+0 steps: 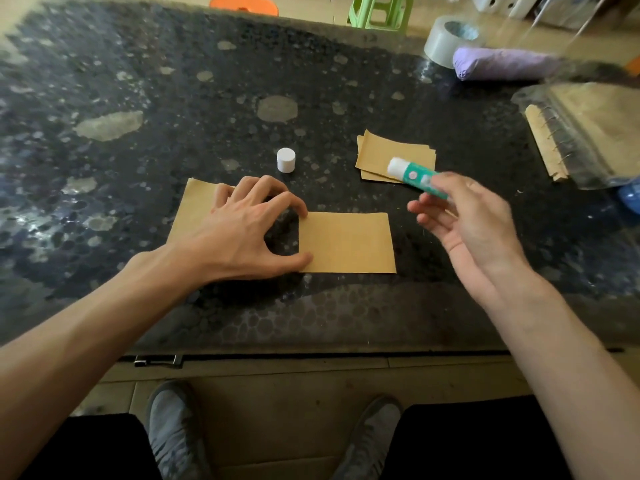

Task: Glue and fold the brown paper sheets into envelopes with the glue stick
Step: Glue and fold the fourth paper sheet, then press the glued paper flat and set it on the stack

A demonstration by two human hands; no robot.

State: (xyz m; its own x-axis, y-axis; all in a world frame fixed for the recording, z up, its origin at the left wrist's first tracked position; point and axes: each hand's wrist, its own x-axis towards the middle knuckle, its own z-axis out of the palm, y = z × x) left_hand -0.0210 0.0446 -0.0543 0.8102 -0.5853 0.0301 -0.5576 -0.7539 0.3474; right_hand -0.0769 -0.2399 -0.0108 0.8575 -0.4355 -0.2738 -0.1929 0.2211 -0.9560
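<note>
A folded brown paper sheet (346, 242) lies flat near the table's front edge. My left hand (249, 230) arches over its left edge, thumb and fingertips touching the paper. A second brown sheet (195, 206) lies under that hand, to the left. My right hand (464, 216) hovers to the right of the folded sheet and pinches a green glue stick (415, 176) whose white uncapped tip points up and left. The stick's white cap (286, 160) stands upright behind the left hand. A small stack of brown sheets (388, 152) lies behind the glue stick.
A dark speckled table (173, 98) holds a grey tape roll (450, 38), a purple bundle (502, 64) and a plastic bag with a spiral brown notebook (581, 133) at the right. An orange stool (244, 3) and a green stool (377, 10) stand behind the table.
</note>
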